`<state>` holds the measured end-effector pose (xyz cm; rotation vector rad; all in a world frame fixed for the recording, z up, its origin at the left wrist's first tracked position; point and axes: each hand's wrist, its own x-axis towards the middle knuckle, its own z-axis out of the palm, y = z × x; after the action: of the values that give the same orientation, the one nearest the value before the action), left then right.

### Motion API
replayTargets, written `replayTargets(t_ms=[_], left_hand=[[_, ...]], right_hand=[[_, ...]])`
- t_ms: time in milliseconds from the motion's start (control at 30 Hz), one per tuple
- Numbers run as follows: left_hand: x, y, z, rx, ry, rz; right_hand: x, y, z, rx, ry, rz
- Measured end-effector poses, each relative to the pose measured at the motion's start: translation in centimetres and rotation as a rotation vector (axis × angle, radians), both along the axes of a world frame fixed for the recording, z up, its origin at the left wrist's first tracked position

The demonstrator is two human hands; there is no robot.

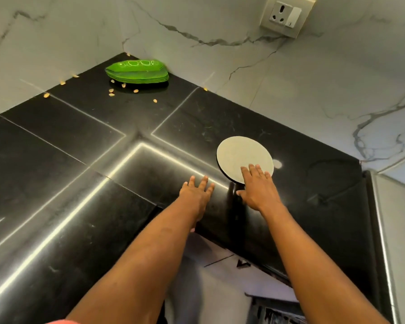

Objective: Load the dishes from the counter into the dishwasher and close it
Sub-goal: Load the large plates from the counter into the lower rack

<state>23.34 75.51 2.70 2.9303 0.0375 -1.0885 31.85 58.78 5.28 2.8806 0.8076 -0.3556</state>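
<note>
A round pale grey plate [241, 155] lies flat on the black counter [80, 160], right of centre. My right hand [257, 188] has its straight fingers resting on the plate's near edge, thumb out to the left. My left hand [197, 192] hovers or rests open on the counter just left of the plate, fingers spread. A stack of green leaf-shaped plates [138, 71] sits in the far corner against the wall. Part of the dishwasher rack [274, 312] shows below the counter edge at the bottom.
Small yellowish scraps [111, 91] are scattered on the counter around the green stack. Marble walls close the corner, with a power socket [285, 15] at the upper right. A steel-edged panel [388, 230] stands at the right end of the counter.
</note>
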Motion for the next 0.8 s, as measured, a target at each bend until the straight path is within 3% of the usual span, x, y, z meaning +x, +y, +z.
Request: replayTargets(t_ms=[200,333,633,800], left_hand=[[1.8,0.2,0.6,-0.010,0.061,-0.013],[2.0,0.2,1.1,-0.038,0.023,-0.021],[2.0,0.3,0.8,0.000,0.031,-0.095],[1.9,0.3,0.7,0.033,0.033,-0.111]], right_hand=[[5.2,3.9,-0.5,-0.218,0.092,0.027],[7.7,5.0,0.1,-0.214,0.212,0.026],[4.5,6.9,-0.2,-0.321,-0.023,0.280],[2.3,5.7,0.0,-0.214,-0.146,0.232]])
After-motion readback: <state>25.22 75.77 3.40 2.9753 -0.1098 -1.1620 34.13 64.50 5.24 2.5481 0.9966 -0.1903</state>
